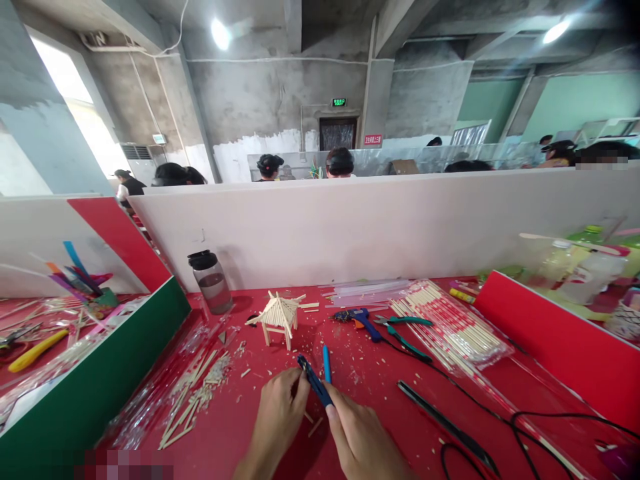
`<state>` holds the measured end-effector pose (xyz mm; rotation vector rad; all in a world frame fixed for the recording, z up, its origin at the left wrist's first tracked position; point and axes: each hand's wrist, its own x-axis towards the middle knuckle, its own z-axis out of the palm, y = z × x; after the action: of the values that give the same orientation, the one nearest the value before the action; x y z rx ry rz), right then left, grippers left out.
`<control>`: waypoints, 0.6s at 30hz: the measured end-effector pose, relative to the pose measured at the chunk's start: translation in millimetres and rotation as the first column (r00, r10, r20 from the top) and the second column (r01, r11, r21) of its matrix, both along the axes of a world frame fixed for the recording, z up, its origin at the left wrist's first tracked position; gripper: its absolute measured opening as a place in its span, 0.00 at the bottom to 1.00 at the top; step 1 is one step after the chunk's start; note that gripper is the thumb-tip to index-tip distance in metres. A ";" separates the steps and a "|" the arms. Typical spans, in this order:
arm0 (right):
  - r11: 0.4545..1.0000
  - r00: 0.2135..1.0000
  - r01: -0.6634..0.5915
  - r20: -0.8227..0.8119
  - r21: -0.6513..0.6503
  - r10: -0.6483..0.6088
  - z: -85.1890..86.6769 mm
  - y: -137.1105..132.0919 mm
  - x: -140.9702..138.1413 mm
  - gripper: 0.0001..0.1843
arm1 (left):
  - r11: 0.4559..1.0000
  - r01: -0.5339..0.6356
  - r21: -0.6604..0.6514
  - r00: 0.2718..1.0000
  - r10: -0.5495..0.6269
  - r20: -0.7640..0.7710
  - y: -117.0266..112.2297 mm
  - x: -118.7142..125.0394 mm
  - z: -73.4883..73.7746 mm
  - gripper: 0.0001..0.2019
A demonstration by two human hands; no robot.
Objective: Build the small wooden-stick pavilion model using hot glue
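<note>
My right hand (357, 427) is closed around a dark blue hand tool (316, 383), its narrow head pointing away from me; it looks like small cutters or pliers. Close by on the left, my left hand (281, 407) pinches at the tool's tip, and whatever lies between its fingertips is hidden. Just beyond both hands stands a small pavilion model (280, 317) of wooden sticks, with a pitched roof on short legs. A bright blue pen-like stick (327, 363) lies right behind the tool. Short stick pieces (315, 425) lie between my wrists.
A glue gun (367, 325), green-handled pliers (407, 330) and bagged wooden sticks (455, 323) lie right of the model. Nearer sits a black utility knife (445, 423) among cables. Cut sticks (187, 407) lie left, a water bottle (213, 283) behind. Green (100, 360) and red (555, 333) dividers flank the table.
</note>
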<state>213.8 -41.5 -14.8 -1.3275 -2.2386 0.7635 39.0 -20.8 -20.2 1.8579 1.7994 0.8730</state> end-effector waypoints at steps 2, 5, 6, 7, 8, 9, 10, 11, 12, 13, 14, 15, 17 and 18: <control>1.000 1.000 -0.001 0.008 -0.020 0.002 3.3 -0.2 1.1 0.26 | 1.000 -0.015 0.002 1.000 0.015 0.019 0.2 0.5 -1.2 0.18; 1.000 1.000 -0.007 0.020 -0.030 0.007 7.0 -0.5 2.1 0.27 | 0.999 -0.031 -0.007 0.999 0.031 0.038 -0.4 1.4 -0.8 0.18; 1.000 1.000 -0.009 0.024 -0.028 0.010 7.5 -0.5 2.0 0.27 | 0.999 -0.036 -0.013 0.999 0.036 0.039 -0.6 1.8 -0.2 0.18; 1.000 1.000 -0.010 0.026 -0.024 0.010 7.5 -0.5 1.8 0.27 | 0.999 -0.038 -0.019 0.999 0.039 0.038 -0.8 2.0 0.4 0.18; 1.000 1.000 -0.011 0.028 -0.020 0.011 7.1 -0.5 1.3 0.27 | 0.999 -0.038 -0.024 0.999 0.039 0.036 -0.9 2.1 1.0 0.18; 1.000 1.000 -0.009 0.029 -0.018 0.009 6.2 -0.5 0.7 0.27 | 0.999 -0.037 -0.026 0.999 0.038 0.031 -1.0 2.1 1.5 0.18; 1.000 1.000 -0.007 0.029 -0.019 0.007 4.9 -0.6 -0.1 0.27 | 0.999 -0.034 -0.028 0.999 0.035 0.027 -1.0 1.9 1.9 0.18; 1.000 1.000 -0.002 0.029 -0.020 0.003 3.4 -0.8 -0.9 0.27 | 0.999 -0.030 -0.029 0.999 0.031 0.023 -1.0 1.6 2.2 0.18; 1.000 1.000 0.000 0.030 -0.020 0.000 1.6 -1.2 -1.7 0.27 | 0.999 -0.026 -0.027 0.999 0.027 0.021 -1.1 1.2 2.6 0.18; 1.000 0.999 0.003 0.032 -0.019 -0.003 -0.3 -1.7 -2.5 0.26 | 0.999 -0.022 -0.027 1.000 0.023 0.020 -1.2 0.9 3.0 0.18; 1.000 0.999 0.004 0.034 -0.016 -0.004 -2.2 -2.3 -3.1 0.26 | 0.999 -0.019 -0.028 1.000 0.020 0.019 -1.4 0.5 3.5 0.18; 1.000 0.999 0.007 0.036 -0.010 -0.007 -4.1 -2.9 -3.6 0.26 | 0.999 -0.016 -0.031 1.000 0.016 0.019 -1.6 0.3 4.0 0.18; 1.000 0.999 0.021 0.043 0.002 -0.021 -8.0 -4.0 -4.0 0.26 | 0.999 -0.011 -0.036 1.000 0.012 0.023 -1.9 -0.1 4.9 0.17; 1.000 0.998 0.027 0.048 0.005 -0.027 -9.9 -4.3 -4.1 0.27 | 0.999 -0.008 -0.041 1.000 0.009 0.028 -1.9 -0.2 5.0 0.18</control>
<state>209.7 -45.8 -24.8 -1.3850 -2.2531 0.7244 38.8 -22.7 -15.2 1.8053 1.7958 0.8546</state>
